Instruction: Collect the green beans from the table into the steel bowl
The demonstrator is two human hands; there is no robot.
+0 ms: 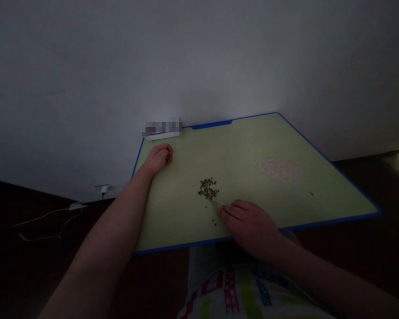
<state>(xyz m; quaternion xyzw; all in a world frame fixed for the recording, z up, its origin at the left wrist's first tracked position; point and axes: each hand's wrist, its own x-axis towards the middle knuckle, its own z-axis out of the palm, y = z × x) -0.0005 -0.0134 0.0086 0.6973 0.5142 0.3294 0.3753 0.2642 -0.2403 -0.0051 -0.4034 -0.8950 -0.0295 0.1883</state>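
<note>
Right hand point(250, 223) grips pale object point(218, 205) beside dark grains point(206, 192); gentle strokes away from desk's near edge point(173, 247) seem best. Left hand point(159, 158) curled.

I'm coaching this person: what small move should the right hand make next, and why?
Probably the right hand should nudge the few stray dark bits toward the dark pile: they lie apart from it, closer to the near edge of the table, and that hand holds a small pale object close by.
</note>
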